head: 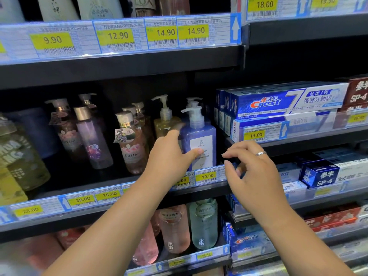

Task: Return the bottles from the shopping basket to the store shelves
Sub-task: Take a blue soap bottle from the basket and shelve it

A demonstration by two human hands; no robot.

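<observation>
Blue pump bottle (201, 144) — upright, front of middle shelf (49, 204); left hand (171, 154) grip wrapped round it. Right hand (253, 172) loosely curled, empty. Risk: careless release near the edge — bottle topples off.

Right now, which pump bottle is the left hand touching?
The blue pump bottle with the white label, beside the toothpaste boxes; the neighbouring bottle is yellow.

purple-blue square pump bottle (200, 128), white pump and label, upright at front edge of middle shelf (79, 183), right end of row.
</observation>
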